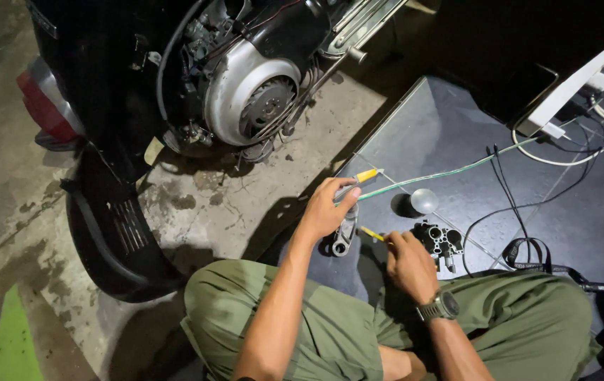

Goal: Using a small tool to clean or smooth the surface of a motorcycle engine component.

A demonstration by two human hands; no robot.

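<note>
Sitting on the ground beside a scooter, a person in olive-green clothing is being seen from above, with both hands working over a dark mat point(457, 141). The left hand point(326, 212) is being kept closed around a yellow-handled tool point(367, 175), whose yellow end is sticking out past the thumb toward the mat. Just below that hand, a small grey metal part point(343, 238) is being touched or steadied by the fingers; whether it is actually being gripped cannot be told. The right hand point(409, 264), with a wristwatch point(439, 308) being worn on its wrist, is being curled shut around a thin yellow stick-like tool point(372, 233), its tip pointing toward the metal part. Just beside the right hand, a black carburetor-like block point(441, 240) with round openings is lying on the mat. A round silvery cap point(425, 200) is resting near it, slightly farther from the person. A greenish hose point(457, 169) is being run across the mat toward a white power strip point(570, 92) with tangled white cables. The scooter's exposed engine point(252, 92), with its round grey fan cover, is standing on the stained concrete floor point(231, 204) at upper left.
</note>
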